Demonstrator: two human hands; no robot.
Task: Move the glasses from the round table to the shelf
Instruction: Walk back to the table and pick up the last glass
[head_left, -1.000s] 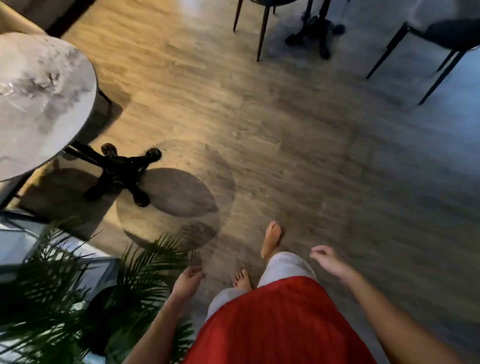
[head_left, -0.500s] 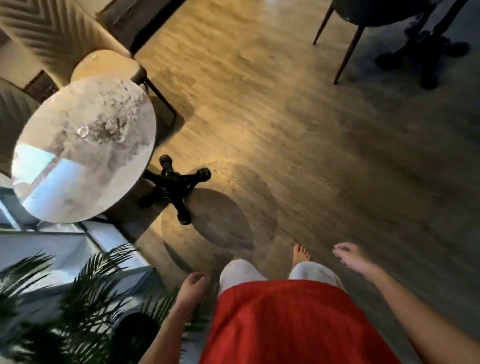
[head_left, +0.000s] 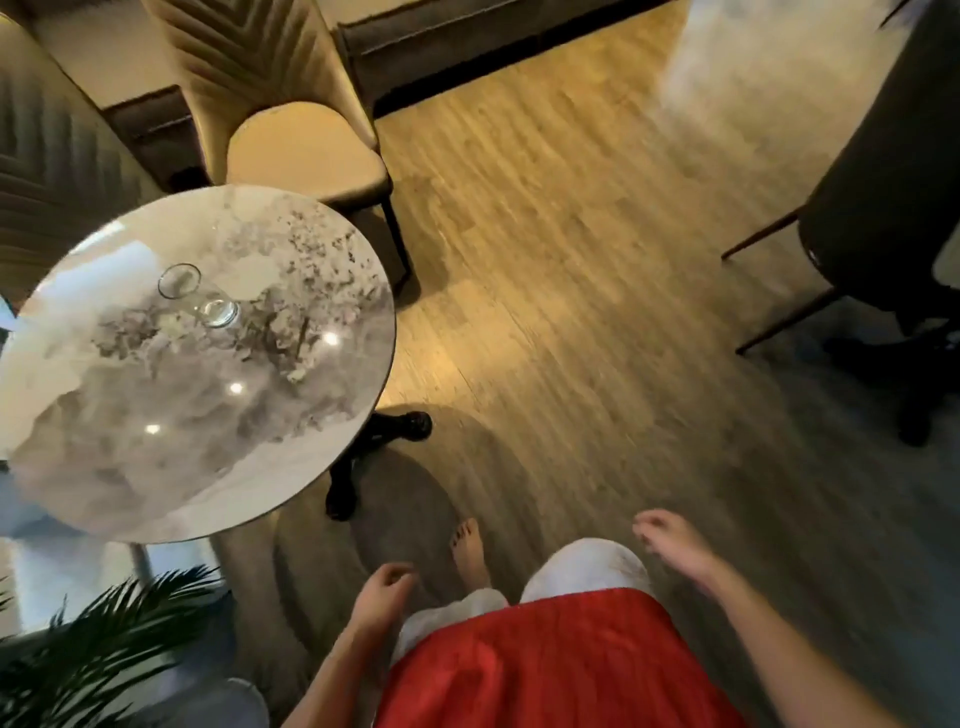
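A round marble-patterned table (head_left: 156, 441) fills the left of the view. One clear drinking glass (head_left: 200, 296) stands on its far half, seen from above at a slant. My left hand (head_left: 382, 592) hangs low beside my hip with loosely curled fingers and nothing in it, well short of the table's near edge. My right hand (head_left: 670, 540) is out to the right over the floor, fingers apart and empty. No shelf is in view.
A beige padded chair (head_left: 306, 150) is tucked at the table's far side, another chair back (head_left: 47, 156) at far left. The table's black foot (head_left: 363, 457) sticks out on the floor. A palm plant (head_left: 93, 654) is at lower left. A dark chair (head_left: 883, 208) stands at right.
The view has swung left and closer to the round table, which now shows whole with the glass on it. Both hands stay low and empty.
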